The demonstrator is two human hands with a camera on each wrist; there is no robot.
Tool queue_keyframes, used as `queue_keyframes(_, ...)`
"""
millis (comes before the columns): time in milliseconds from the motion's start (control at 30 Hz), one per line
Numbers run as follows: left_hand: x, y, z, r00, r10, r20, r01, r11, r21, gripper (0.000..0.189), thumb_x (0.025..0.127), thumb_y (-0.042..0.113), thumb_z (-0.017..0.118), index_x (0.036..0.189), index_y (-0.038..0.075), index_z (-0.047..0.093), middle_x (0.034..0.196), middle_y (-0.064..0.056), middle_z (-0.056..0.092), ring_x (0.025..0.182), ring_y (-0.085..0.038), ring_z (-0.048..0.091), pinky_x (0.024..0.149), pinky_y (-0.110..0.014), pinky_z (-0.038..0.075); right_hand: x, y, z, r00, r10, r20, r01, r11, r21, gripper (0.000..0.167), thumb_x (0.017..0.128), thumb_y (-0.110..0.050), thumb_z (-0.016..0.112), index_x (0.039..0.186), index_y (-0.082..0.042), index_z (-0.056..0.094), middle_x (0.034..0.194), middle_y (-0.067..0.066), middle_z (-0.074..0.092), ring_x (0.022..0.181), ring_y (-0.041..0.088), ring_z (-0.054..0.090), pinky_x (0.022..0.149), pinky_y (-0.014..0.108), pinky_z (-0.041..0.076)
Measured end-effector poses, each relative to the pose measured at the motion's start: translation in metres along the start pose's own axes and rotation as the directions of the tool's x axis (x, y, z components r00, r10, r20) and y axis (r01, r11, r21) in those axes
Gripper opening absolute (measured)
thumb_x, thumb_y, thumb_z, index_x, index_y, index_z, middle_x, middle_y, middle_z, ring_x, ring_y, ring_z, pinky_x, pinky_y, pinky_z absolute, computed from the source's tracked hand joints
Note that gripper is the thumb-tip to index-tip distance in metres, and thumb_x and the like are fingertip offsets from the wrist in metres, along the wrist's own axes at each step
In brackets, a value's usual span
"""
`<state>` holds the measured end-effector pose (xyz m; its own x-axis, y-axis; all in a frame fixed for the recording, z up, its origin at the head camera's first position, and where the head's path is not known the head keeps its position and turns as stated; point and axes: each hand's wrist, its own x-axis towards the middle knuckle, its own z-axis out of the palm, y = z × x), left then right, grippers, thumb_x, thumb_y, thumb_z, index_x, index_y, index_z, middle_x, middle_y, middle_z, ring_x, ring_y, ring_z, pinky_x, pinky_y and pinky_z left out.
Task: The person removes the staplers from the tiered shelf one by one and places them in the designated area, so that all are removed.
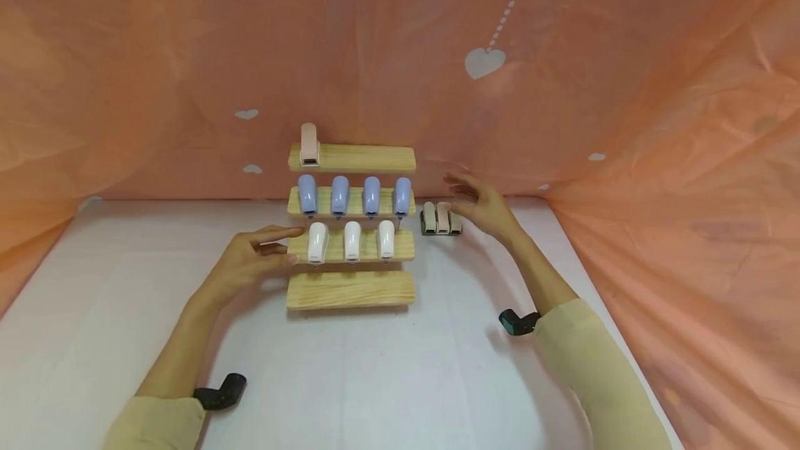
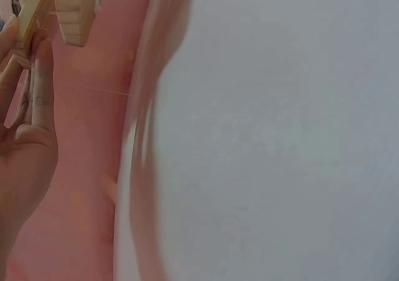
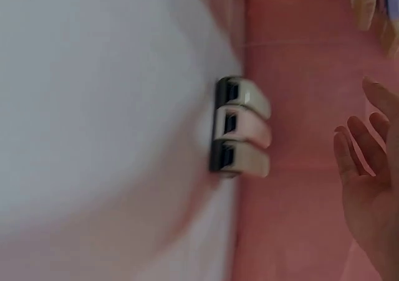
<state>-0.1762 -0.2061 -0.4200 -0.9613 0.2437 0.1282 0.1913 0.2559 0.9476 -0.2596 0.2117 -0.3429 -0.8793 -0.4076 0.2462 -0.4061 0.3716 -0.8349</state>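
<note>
My left hand pinches the left end of a wooden shelf strip, fingers above and thumb below in the head view. Three white staplers stand along that strip. Above it, another wooden strip bears several small lilac staplers. My right hand hovers with nothing in it, fingers loosely extended, over a dark tray on the table. In the tray stand two pale grey-beige staplers with a pink stapler between them.
One pink stapler sits at the left of the topmost strip. The lowest strip is bare. Behind the white table hangs a pink-orange sheet; it also drapes down the right side.
</note>
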Motion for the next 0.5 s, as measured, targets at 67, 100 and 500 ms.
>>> queue_keyframes(67,0.0,-0.001,0.0,1.0,0.004,-0.002,-0.004,1.0,-0.004,0.052,0.086,0.012,0.079,0.133,0.001,0.062,0.128,-0.004,0.059,0.099,-0.009,0.067,0.086,-0.019,0.053,0.003,-0.006,0.001,0.999,-0.038,0.004,0.038,0.999,0.016,0.057,0.089,0.005,0.07,0.141,0.012,0.046,0.138,0.032,0.05,0.125,0.051,0.048,0.105,0.058,0.04)
queue_keyframes(100,0.0,-0.001,0.0,1.0,0.003,-0.002,-0.003,1.0,-0.006,0.052,0.086,0.012,0.079,0.133,0.001,0.062,0.127,-0.003,0.059,0.099,-0.009,0.067,0.085,-0.019,0.053,0.004,-0.009,0.002,0.999,-0.055,0.004,0.054,0.998,0.019,0.056,0.089,0.006,0.069,0.14,0.012,0.046,0.137,0.033,0.05,0.125,0.051,0.048,0.106,0.058,0.04)
queue_keyframes(500,0.002,-0.001,0.0,1.0,-0.004,-0.004,0.004,1.0,-0.005,0.052,0.085,0.012,0.08,0.133,0.0,0.062,0.128,-0.005,0.059,0.097,-0.008,0.067,0.084,-0.019,0.053,0.023,-0.052,0.014,0.972,-0.228,-0.048,0.231,0.971,0.059,0.05,0.085,0.015,0.067,0.133,0.016,0.052,0.131,0.034,0.054,0.121,0.048,0.052,0.107,0.051,0.041)
